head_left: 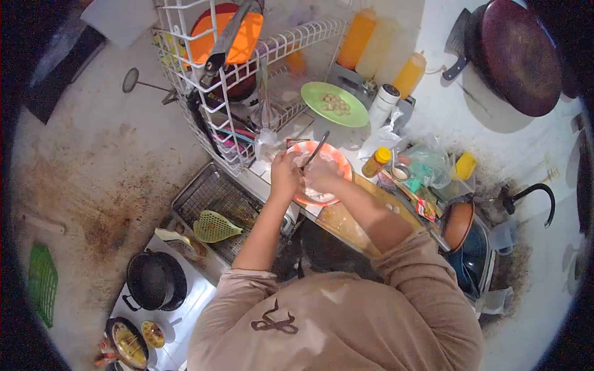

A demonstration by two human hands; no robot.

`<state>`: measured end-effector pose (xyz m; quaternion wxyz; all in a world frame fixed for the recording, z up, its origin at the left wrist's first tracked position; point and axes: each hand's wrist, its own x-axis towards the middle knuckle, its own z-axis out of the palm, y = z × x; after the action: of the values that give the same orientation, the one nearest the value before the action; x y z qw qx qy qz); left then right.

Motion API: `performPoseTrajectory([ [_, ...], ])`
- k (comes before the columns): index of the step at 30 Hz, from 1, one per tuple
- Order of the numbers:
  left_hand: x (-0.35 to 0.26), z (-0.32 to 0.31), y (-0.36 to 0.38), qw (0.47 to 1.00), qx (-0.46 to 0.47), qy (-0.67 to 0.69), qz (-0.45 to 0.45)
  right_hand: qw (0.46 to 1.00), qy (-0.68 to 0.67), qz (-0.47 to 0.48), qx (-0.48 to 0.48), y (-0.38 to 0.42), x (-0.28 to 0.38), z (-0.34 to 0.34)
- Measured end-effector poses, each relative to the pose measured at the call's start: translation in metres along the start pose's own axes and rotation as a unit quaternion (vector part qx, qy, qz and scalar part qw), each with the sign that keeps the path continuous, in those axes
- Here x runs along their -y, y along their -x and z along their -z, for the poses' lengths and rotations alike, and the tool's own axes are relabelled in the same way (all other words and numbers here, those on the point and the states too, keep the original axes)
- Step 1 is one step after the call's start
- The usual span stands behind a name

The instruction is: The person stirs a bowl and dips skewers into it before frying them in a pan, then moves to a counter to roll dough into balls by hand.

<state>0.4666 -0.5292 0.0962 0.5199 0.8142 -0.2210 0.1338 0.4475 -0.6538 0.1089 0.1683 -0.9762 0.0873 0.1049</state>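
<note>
My left hand (287, 175) and my right hand (320, 174) are close together over an orange-and-white bowl (340, 156). White dough or flour shows inside the bowl and seems to coat my right fingers. Both hands are closed with the fingers drawn in, and whatever is between them is too small or hidden to name. A metal spoon (321, 143) leans in the bowl, its handle rising between my hands. Behind the bowl, a green plate (314, 106) carries several small pale balls (335, 104).
A wooden board (339, 221) lies under my right forearm. To the right stand a yellow-capped jar (375, 162), a white flask (385, 105) and plastic bags (427, 166). At left are a wire dish rack (229, 139), a green strainer (213, 227) and a black pot (154, 281).
</note>
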Motion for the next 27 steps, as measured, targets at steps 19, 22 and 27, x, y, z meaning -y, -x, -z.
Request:
performPoseTrajectory([
  [19,-0.004,0.001,0.003,0.999,-0.003,-0.054,0.008,0.978,0.134,-0.004,-0.162,0.038,-0.004,0.053],
  [22,0.002,-0.002,0.002,0.999,0.001,-0.031,0.012,0.981,0.180,0.062,-0.048,0.051,-0.006,0.044],
  [27,0.003,-0.005,0.002,0.998,-0.023,-0.059,-0.009,0.974,0.199,0.058,-0.093,0.048,-0.012,0.021],
])
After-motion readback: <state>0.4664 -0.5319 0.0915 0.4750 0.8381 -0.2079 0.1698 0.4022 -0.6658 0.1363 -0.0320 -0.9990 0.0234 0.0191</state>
